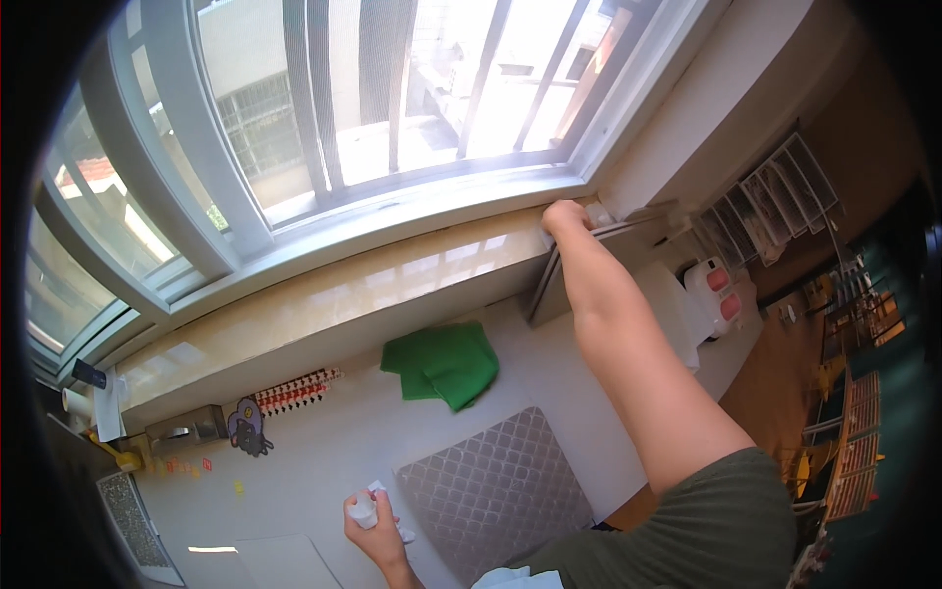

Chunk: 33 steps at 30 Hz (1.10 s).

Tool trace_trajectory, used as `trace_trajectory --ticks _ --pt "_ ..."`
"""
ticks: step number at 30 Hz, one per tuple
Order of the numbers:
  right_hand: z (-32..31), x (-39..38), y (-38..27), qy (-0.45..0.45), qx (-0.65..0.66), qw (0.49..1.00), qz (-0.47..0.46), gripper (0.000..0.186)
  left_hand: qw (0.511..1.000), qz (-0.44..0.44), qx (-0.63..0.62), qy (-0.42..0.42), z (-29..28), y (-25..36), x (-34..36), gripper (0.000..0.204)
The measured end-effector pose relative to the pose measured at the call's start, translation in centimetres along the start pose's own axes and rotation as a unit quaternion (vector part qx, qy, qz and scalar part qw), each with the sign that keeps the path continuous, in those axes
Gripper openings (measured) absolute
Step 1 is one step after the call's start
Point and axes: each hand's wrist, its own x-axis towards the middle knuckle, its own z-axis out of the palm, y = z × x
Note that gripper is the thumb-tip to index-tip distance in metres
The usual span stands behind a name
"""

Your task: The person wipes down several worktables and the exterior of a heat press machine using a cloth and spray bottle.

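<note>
My right arm reaches far out to the right end of the marble window sill (392, 285). There my right hand (566, 217) is closed and pressed down, with a bit of white showing at its edge; what it holds is mostly hidden. A small white object (598, 213) sits just beyond it on the sill. Low in the picture, my left hand (377, 535) is closed round a small white cylindrical container (363, 508). Crumpled white tissue (405, 532) pokes out between and below those fingers.
Behind the sill is a barred sliding window (412, 88). Below lie a green cloth (444, 361) and a grey quilted cushion (500, 491). A thin upright panel (549, 285) stands under my right forearm. At right are a white rack (770, 201) and a white-and-pink item (714, 294).
</note>
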Motion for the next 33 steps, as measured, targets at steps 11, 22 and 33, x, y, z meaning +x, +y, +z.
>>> trace_trajectory --ticks 11,22,33 --pt "1.0 -14.9 -11.3 -0.044 -0.090 0.974 -0.204 0.045 0.999 0.018 -0.023 -0.039 -0.6 2.1 -3.5 0.016" --pt "3.8 -31.9 -19.6 0.125 0.110 0.871 -0.462 0.021 0.998 0.028 -0.022 0.048 -6.5 1.1 -6.6 0.017" --pt "4.6 -20.0 -4.3 -0.294 0.829 0.419 -0.225 0.038 0.998 0.011 -0.002 0.063 -6.7 -0.5 -8.7 0.019"
